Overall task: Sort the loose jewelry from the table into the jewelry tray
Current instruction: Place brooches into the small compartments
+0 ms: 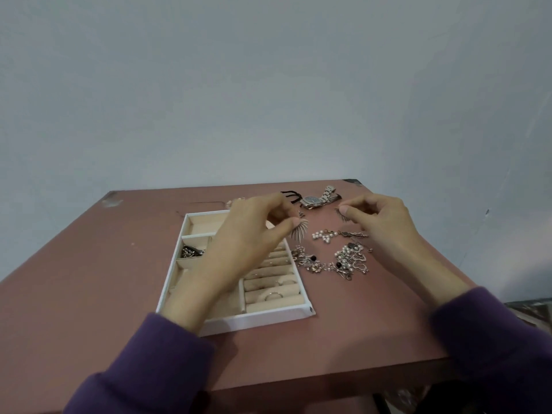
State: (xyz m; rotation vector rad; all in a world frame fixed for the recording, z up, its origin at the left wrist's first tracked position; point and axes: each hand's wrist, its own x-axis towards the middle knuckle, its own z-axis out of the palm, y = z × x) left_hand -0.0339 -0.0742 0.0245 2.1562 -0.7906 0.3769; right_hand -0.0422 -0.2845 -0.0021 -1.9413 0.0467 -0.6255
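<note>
Left grip [251, 234] pinches a spiky silver earring [301, 230]; right grip [382, 222], a dark earring [340, 215].

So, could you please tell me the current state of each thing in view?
Left hand: pinching a silver fan-shaped earring.
Right hand: pinching a dark earring.
Jewelry tray: open, partly filled, rings in its rolls.
Watch: lying on the table, outside the tray.
Loose jewelry pile: unsorted on the table, right of the tray.

Tray [300, 309] left of jewelry pile [337, 261] (watch [318, 200] behind).
</note>
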